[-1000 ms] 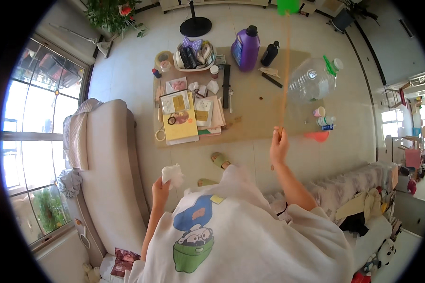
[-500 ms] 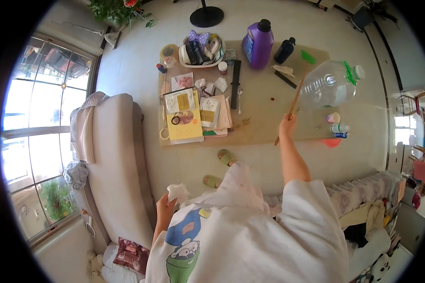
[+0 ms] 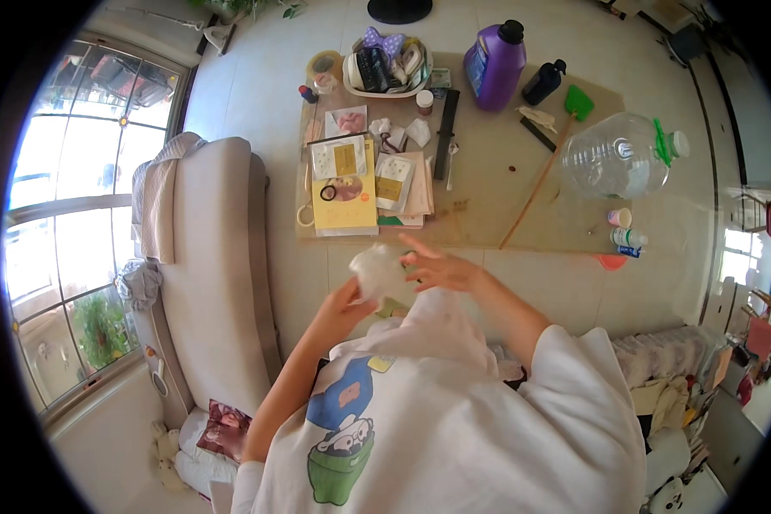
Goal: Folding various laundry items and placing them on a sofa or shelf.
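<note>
A crumpled white tissue (image 3: 377, 272) is pinched in my left hand (image 3: 346, 303), held above my lap and just off the table's near edge. My right hand (image 3: 444, 269) is beside it, fingers stretched out and spread; whether the fingertips touch the tissue I cannot tell. On the table lies a fly swatter with a green head (image 3: 578, 103) and a long thin brown stick (image 3: 531, 195), its near end at the table's edge. A big clear plastic bottle (image 3: 615, 156) with a green handle lies on its side to the right of the stick.
Papers and a yellow packet (image 3: 346, 212) cover the table's left part. Behind them are a filled white basket (image 3: 388, 92) and a purple jug (image 3: 495, 68). A dark bottle (image 3: 544, 83) stands farther right. The sofa (image 3: 207, 257) is on my left, and small containers (image 3: 619, 218) sit at the right edge.
My right hand has let go of the fly swatter, now lying on the table, and has moved left toward the tissue. My left hand has brought the tissue up and to the right.
</note>
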{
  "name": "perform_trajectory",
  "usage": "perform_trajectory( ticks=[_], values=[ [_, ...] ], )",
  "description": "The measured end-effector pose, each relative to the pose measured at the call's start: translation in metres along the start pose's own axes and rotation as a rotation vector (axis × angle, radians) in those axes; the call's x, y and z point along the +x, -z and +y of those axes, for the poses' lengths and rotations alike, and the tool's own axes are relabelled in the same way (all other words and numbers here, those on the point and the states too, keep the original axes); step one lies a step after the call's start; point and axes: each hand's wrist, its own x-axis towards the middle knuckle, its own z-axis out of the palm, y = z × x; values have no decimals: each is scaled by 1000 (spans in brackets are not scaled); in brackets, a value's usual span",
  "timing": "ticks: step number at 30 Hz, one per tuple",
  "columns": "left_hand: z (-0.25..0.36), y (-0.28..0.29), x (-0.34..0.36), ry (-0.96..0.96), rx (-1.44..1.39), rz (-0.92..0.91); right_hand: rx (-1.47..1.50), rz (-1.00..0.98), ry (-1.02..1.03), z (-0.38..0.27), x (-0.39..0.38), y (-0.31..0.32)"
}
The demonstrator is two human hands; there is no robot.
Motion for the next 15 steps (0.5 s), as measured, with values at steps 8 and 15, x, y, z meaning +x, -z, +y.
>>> perform_trajectory(
  ticks=[8,15],
  values=[
    [2,22,15,12,355,56,58,557,97,17,4,65],
    [-120,82,-58,261,530,286,-147,1056,264,2,11,166]
  ],
)
